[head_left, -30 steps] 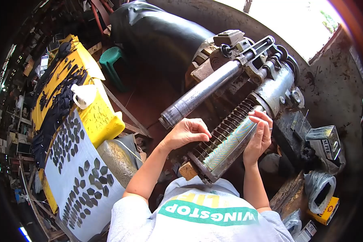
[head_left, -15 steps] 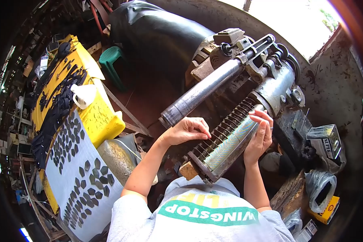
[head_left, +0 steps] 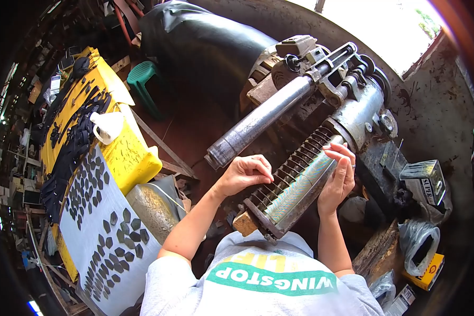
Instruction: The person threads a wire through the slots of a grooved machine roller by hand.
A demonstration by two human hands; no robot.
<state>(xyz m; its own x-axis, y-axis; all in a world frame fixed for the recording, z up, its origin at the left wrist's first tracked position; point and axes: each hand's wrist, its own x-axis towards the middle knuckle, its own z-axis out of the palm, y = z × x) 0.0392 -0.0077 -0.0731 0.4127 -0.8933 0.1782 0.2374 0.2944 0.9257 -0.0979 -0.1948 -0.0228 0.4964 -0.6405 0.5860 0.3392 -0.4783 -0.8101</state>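
Note:
Before me stands an old metal machine with a finely grooved roller (head_left: 296, 190) and a row of thin curved metal guides (head_left: 292, 167) along its left side. My left hand (head_left: 245, 176) is closed in a pinch, its fingertips at the lower guides. Whatever may be between those fingertips is too small to make out. Beside the roller's upper right end is my right hand (head_left: 338, 181), its fingers extended and loosely bent, the fingertips near the roller's surface. Nothing shows in that hand. A smooth metal cylinder (head_left: 263, 118) juts out above and left of the guides.
On the left, dark pentagonal pieces (head_left: 125, 231) lie on a white sheet (head_left: 79, 239). Black scraps and a white jug (head_left: 108, 126) sit on yellow material (head_left: 134, 155). A green stool (head_left: 142, 84) stands behind. Boxes (head_left: 424, 181) and plastic bags (head_left: 418, 245) are at right.
My left hand has shifted very slightly down and left along the guides, still pinched. My right hand stays in almost the same place. The view has moved a little.

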